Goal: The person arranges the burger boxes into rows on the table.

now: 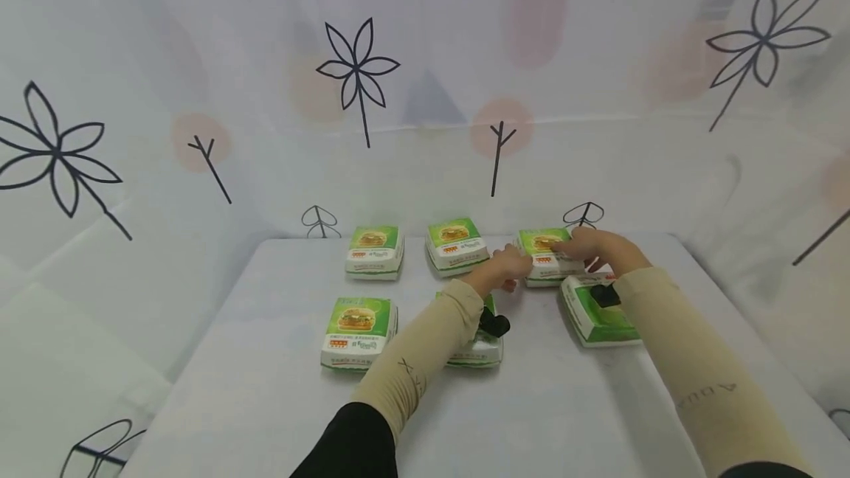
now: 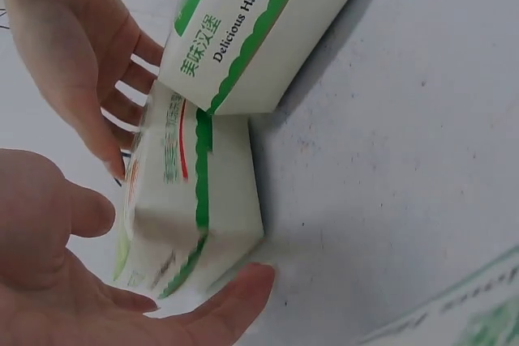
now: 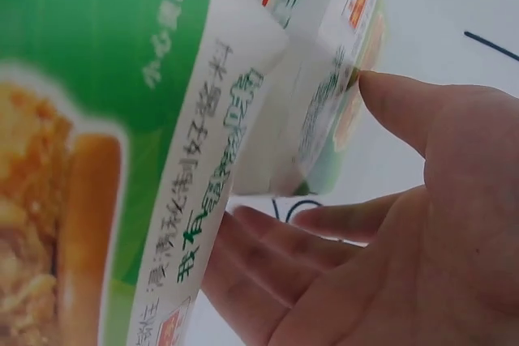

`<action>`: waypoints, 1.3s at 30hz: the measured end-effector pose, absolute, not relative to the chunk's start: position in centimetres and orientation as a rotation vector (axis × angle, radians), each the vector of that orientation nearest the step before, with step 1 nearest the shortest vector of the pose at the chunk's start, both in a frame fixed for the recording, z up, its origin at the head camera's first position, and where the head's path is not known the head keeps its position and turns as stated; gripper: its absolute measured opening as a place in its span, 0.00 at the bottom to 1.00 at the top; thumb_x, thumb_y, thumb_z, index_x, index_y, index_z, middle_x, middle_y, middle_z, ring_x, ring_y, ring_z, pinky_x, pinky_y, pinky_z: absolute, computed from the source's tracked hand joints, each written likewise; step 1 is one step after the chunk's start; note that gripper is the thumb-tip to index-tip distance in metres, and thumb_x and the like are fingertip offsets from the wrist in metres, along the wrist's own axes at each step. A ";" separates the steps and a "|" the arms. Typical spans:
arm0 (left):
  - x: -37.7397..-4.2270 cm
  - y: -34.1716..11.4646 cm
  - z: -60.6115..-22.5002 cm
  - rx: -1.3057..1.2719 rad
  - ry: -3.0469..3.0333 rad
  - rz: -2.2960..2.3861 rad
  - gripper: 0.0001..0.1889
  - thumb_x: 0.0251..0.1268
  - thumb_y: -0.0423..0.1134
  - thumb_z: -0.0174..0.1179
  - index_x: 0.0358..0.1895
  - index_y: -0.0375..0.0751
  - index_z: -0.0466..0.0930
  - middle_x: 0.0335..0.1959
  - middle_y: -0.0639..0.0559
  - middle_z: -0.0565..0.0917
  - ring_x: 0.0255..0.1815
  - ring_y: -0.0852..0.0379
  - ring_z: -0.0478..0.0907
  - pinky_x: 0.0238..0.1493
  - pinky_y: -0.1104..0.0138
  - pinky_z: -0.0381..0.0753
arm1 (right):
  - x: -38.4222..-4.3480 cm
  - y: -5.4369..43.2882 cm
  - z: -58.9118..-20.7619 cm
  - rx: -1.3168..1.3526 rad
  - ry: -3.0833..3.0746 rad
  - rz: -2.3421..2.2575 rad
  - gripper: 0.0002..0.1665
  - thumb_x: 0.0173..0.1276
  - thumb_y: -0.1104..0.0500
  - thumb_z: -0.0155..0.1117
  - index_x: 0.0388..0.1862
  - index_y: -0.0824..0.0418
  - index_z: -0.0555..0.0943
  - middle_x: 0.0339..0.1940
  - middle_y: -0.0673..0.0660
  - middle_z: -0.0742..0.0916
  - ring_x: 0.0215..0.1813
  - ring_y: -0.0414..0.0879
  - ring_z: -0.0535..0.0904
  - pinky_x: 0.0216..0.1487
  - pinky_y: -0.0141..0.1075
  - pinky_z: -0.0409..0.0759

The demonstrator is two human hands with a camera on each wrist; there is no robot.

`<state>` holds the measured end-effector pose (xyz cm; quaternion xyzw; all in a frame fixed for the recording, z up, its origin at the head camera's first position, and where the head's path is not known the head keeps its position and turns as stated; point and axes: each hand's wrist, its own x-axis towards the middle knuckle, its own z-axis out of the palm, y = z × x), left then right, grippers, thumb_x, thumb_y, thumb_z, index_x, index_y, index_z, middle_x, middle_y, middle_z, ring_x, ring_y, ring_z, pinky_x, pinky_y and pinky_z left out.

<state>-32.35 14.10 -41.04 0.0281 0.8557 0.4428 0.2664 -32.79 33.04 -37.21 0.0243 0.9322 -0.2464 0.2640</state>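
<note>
At the back right of the table, a green and white paper hamburger box [image 1: 546, 271] stands between both hands. My left hand [image 1: 505, 265] is at its left side, thumb and fingers spread around that end in the left wrist view. My right hand [image 1: 606, 248] is at the other side; in the right wrist view its thumb [image 3: 397, 111] is at the box's edge and its fingers extend loosely. Whether either hand presses on the box is hard to tell. Just in front, a second hamburger box [image 1: 607, 327] touches or nearly touches it, partly covered by the right wrist.
Two more hamburger boxes, a left one [image 1: 373, 264] and a middle one [image 1: 458, 253], stand in the back row. Nearer are another box [image 1: 352, 345] and one [image 1: 481, 352] partly hidden under my left forearm. A patterned cloth [image 1: 425, 146] hangs behind the white table [image 1: 265, 389].
</note>
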 end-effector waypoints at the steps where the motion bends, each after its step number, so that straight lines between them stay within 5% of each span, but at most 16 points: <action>1: -32.3 14.1 -41.1 0.099 2.296 1.196 0.34 0.82 0.47 0.48 0.81 0.37 0.49 0.69 0.35 0.68 0.48 0.40 0.82 0.50 0.55 0.86 | -32.7 32.9 -37.2 0.063 2.516 -0.678 0.42 0.82 0.44 0.44 0.68 0.84 0.59 0.57 0.76 0.76 0.53 0.65 0.81 0.53 0.52 0.84; 5: -32.5 14.0 -41.4 0.144 2.285 1.183 0.34 0.83 0.47 0.47 0.81 0.36 0.48 0.62 0.34 0.74 0.49 0.40 0.81 0.50 0.54 0.86 | -32.6 32.3 -37.0 0.065 2.471 -0.703 0.42 0.83 0.45 0.45 0.72 0.83 0.56 0.61 0.76 0.75 0.52 0.62 0.83 0.54 0.49 0.84; 12: -33.2 13.6 -41.9 0.126 2.370 1.144 0.33 0.83 0.50 0.46 0.80 0.38 0.51 0.78 0.36 0.55 0.53 0.42 0.78 0.48 0.58 0.87 | -32.6 32.2 -36.8 0.087 2.488 -0.641 0.47 0.82 0.42 0.45 0.73 0.85 0.51 0.67 0.83 0.69 0.58 0.70 0.80 0.55 0.51 0.84; 20: -33.1 13.8 -41.6 0.109 2.289 1.139 0.36 0.83 0.51 0.46 0.83 0.42 0.45 0.81 0.35 0.48 0.42 0.43 0.82 0.40 0.59 0.89 | -32.6 33.5 -36.9 0.035 2.548 -0.639 0.50 0.81 0.43 0.47 0.74 0.85 0.45 0.69 0.85 0.65 0.66 0.75 0.71 0.58 0.55 0.82; 25: -32.4 13.3 -41.0 0.173 2.201 1.227 0.34 0.83 0.47 0.47 0.82 0.37 0.45 0.76 0.35 0.60 0.53 0.37 0.81 0.53 0.52 0.85 | -32.9 33.8 -37.3 0.017 2.543 -0.637 0.46 0.82 0.43 0.46 0.72 0.85 0.52 0.67 0.83 0.68 0.65 0.72 0.72 0.58 0.54 0.82; 29: -32.4 13.2 -40.8 0.208 2.123 1.267 0.32 0.83 0.39 0.45 0.81 0.32 0.45 0.62 0.35 0.72 0.58 0.37 0.79 0.57 0.51 0.83 | -32.9 33.7 -37.5 0.003 2.549 -0.643 0.45 0.83 0.44 0.46 0.72 0.85 0.52 0.69 0.83 0.67 0.65 0.70 0.73 0.58 0.53 0.82; 34: -32.9 13.5 -40.8 0.184 2.149 1.242 0.29 0.81 0.35 0.43 0.78 0.30 0.51 0.53 0.37 0.75 0.50 0.42 0.80 0.51 0.57 0.86 | -32.7 33.4 -37.6 0.012 2.542 -0.680 0.43 0.83 0.45 0.48 0.69 0.85 0.57 0.61 0.78 0.72 0.56 0.62 0.77 0.57 0.50 0.82; 39: -32.5 13.6 -40.4 0.198 2.139 1.301 0.29 0.81 0.34 0.45 0.78 0.27 0.50 0.51 0.37 0.74 0.57 0.39 0.77 0.60 0.54 0.82 | -32.6 33.5 -37.6 0.012 2.546 -0.752 0.40 0.83 0.47 0.49 0.66 0.86 0.59 0.58 0.75 0.74 0.54 0.60 0.78 0.58 0.51 0.83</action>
